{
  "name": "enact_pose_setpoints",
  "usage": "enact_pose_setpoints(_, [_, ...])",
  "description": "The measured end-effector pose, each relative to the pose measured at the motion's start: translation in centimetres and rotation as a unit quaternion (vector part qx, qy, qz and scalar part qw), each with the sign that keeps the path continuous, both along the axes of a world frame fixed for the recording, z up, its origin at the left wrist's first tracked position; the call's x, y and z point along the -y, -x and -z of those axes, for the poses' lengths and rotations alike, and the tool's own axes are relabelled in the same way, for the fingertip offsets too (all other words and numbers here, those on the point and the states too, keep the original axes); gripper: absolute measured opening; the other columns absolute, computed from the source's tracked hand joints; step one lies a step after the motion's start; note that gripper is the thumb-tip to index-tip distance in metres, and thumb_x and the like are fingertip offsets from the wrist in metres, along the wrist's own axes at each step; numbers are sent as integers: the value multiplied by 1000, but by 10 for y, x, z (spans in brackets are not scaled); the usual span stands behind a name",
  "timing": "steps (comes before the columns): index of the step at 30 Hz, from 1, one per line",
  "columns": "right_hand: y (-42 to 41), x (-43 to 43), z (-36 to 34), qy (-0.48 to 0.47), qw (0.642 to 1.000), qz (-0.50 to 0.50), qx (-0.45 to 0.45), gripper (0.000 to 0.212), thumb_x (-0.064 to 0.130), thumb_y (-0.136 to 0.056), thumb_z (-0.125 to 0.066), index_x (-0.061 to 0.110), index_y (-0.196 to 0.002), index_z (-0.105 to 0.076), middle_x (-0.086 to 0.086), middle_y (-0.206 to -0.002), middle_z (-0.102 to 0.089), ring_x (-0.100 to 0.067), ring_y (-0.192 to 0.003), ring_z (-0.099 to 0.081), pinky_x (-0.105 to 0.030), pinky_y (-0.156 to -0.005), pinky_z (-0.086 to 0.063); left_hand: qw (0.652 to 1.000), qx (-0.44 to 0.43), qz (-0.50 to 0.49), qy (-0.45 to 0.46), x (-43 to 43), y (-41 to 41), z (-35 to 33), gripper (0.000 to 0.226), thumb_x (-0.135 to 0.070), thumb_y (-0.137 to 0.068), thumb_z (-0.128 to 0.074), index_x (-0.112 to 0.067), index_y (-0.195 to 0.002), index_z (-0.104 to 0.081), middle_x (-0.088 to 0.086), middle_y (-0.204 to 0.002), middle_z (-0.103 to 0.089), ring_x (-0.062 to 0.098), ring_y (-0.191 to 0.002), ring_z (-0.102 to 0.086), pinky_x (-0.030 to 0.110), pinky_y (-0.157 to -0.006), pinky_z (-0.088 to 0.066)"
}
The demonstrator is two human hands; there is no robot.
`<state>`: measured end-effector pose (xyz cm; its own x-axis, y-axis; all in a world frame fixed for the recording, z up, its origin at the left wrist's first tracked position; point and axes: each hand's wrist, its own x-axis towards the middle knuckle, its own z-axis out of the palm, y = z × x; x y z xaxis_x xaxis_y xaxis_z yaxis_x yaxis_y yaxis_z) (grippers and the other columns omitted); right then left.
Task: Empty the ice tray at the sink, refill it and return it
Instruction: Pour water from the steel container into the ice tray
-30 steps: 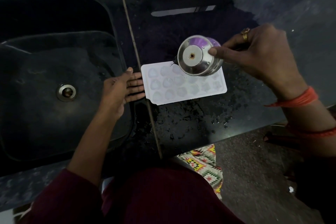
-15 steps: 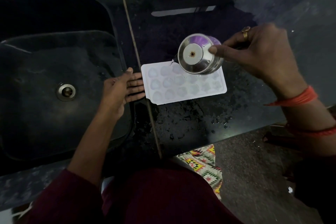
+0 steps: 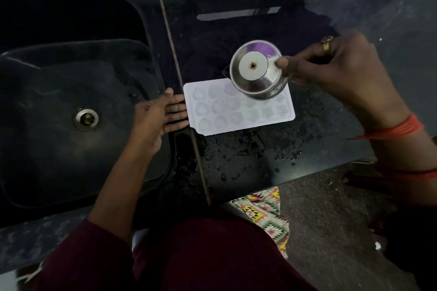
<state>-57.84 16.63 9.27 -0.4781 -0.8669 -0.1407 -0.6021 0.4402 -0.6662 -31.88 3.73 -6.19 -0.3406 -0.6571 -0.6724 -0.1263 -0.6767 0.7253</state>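
Surface: dark, wet counter [image 3: 236,172].
Tray: white ice tray [image 3: 212,111] lies flat on it.
Cup: steel cup [image 3: 257,71] tipped over the tray's far right part, base toward the camera.
Right: right hand [image 3: 343,73] grips the cup.
Left: left hand [image 3: 156,113] flat, straight fingers touching the tray's left end.
Sink: black sink [image 3: 59,149] left of the tray.

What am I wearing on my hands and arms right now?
Left hand bare, dark maroon sleeve ending near the elbow. Right hand: gold ring on one finger, orange-red thread band at the wrist, a second red band further up.
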Motion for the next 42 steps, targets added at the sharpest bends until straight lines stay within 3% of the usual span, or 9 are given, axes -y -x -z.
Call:
enact_pose_setpoints(3, [0, -3, -1, 5, 999, 3, 44, 30, 47, -78, -79, 18, -86, -80, 15, -71, -75, 8, -61, -66, -2, -59, -44, 1000, 0, -1, 3, 0, 1, -1, 36, -38, -100, -57, -7, -97, -75, 13, -92, -78, 26, -87, -76, 31, -62, -60])
enact_pose_setpoints(6, [-1, -6, -3, 13, 998, 4, 61, 33, 47, -77, -80, 16, -87, -80, 5, -72, -76, 2, -65, -69, -8, -61, -47, 1000, 1, 0, 3, -1, 1, -2, 36, -38, -100, -56, -7, -97, -75, 14, -92, -77, 26, -86, -76, 31, -62, -60])
enact_pose_setpoints(13, [-3, -11, -4, 1, 1000, -3, 6, 30, 52, -77, -78, 23, -84, -80, 10, -69, -74, 4, -63, -67, -6, -59, -44, 1000, 0, 6, 4, -1, 0, -1, 38, -39, -100, -56, -7, -100, -75, 14, -94, -77, 26, -89, -76, 32, -64, -61])
enact_pose_setpoints(17, [-6, -15, -4, -8, 1000, -4, -30, 32, 54, -77, -77, 24, -87, -81, 10, -75, -74, -3, -68, -69, -10, -58, -46, 1000, -1, 8, 4, 0, 0, 0, 38, -40, -100, -56, -7, -100, -75, 13, -94, -77, 27, -89, -76, 33, -66, -61])
enact_pose_setpoints(23, [-10, -17, -4, -19, 996, -17, -84, 35, 52, -79, -75, 19, -92, -81, 5, -81, -75, -5, -69, -67, -4, -59, -42, 1000, -2, 4, 7, -2, 0, -1, 36, -38, -99, -57, -8, -96, -76, 12, -90, -78, 26, -87, -76, 33, -64, -61])
enact_pose_setpoints(30, [-11, -21, -4, -17, 996, -16, -92, 35, 50, -80, -75, 18, -94, -81, 2, -86, -77, -6, -74, -70, -10, -63, -47, 1000, 1, 2, 10, -3, 0, -4, 35, -37, -100, -56, -8, -96, -75, 12, -89, -78, 25, -85, -76, 32, -63, -61])
enact_pose_setpoints(42, [-13, -25, -3, -2, 995, -11, -103, 36, 51, -80, -74, 17, -92, -81, 4, -81, -74, -2, -80, -66, -1, -57, -40, 1000, 4, -2, 4, -5, 1, -6, 35, -37, -100, -56, -8, -97, -75, 11, -89, -78, 25, -86, -76, 32, -64, -61])
